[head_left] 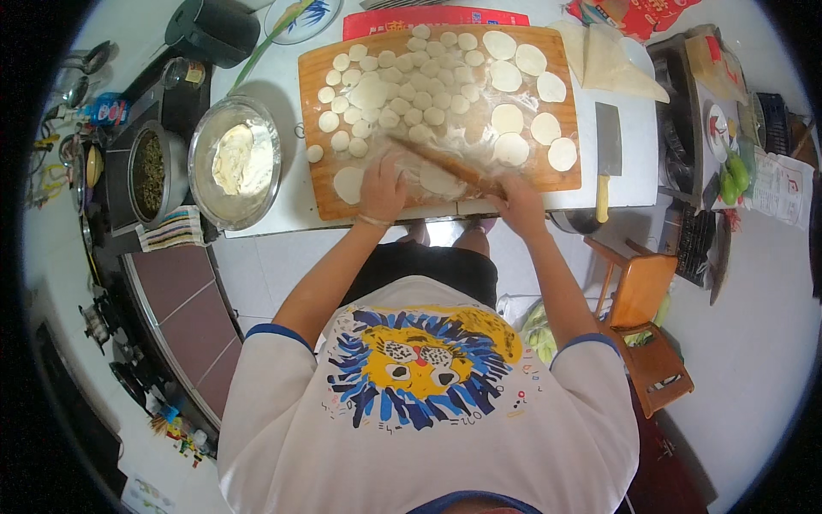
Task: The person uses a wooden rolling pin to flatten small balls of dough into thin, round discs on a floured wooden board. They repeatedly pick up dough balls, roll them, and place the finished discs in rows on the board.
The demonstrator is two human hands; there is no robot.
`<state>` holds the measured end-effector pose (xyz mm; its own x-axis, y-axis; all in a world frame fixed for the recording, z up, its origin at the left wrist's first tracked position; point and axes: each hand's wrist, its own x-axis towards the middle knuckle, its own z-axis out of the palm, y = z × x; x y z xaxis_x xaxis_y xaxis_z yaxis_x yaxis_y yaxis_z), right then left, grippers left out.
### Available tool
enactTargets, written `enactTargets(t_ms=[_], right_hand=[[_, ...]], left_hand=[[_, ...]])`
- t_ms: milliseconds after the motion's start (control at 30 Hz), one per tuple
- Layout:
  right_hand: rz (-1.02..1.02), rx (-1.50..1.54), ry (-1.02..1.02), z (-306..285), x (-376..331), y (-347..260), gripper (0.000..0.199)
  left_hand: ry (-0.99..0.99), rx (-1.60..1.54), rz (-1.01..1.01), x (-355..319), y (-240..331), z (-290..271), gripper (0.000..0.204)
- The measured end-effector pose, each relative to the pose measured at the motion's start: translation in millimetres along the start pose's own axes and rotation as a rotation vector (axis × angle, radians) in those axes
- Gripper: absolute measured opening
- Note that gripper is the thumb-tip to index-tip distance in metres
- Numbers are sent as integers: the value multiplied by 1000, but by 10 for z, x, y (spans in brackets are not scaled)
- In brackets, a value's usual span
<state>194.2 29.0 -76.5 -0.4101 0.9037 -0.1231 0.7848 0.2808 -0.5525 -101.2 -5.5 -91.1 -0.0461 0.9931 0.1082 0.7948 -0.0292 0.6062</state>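
I see board [321, 184] on table [287, 218], full of dough.

Left hand [383, 193] at near edge of board, fingers bent, pressing on dough round [438, 181].

Right hand [516, 204] at near edge too, closed on end of rolling pin [445, 164]; pin lies slanted over same round.

Done, I think: some flat rounds [524, 94] at far right corner and right edge.

Left: many small lumps [390, 86] on far left part, not rolled yet. More lumps than rounds, so less than half done.

Bowl [208, 128] with dough sits left of board.
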Motion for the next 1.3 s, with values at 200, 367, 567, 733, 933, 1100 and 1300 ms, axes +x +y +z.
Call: enactTargets(t_ms=[200,367,567,733,933,1100,1300], right_hand=[[-154,-292,176,325,292,-137,54],[-42,-436,251,240,351,-190,70],[-195,-259,168,342,167,-152,60],[-198,-103,104,214,365,-103,35],[-47,69,298,202,100,57,32],[-27,130,340,20,77,53,30],[-82,-150,142,-92,4,271,31]], left_hand=[[-170,303,203,364,-222,114,62],[-247,370,161,447,-197,172,67],[-241,335,131,255,-184,84,70],[79,312,184,416,89,88,62],[-297,293,-128,161,524,284,56],[-366,233,320,312,403,402,60],[-212,132,432,201,91,-41,66]])
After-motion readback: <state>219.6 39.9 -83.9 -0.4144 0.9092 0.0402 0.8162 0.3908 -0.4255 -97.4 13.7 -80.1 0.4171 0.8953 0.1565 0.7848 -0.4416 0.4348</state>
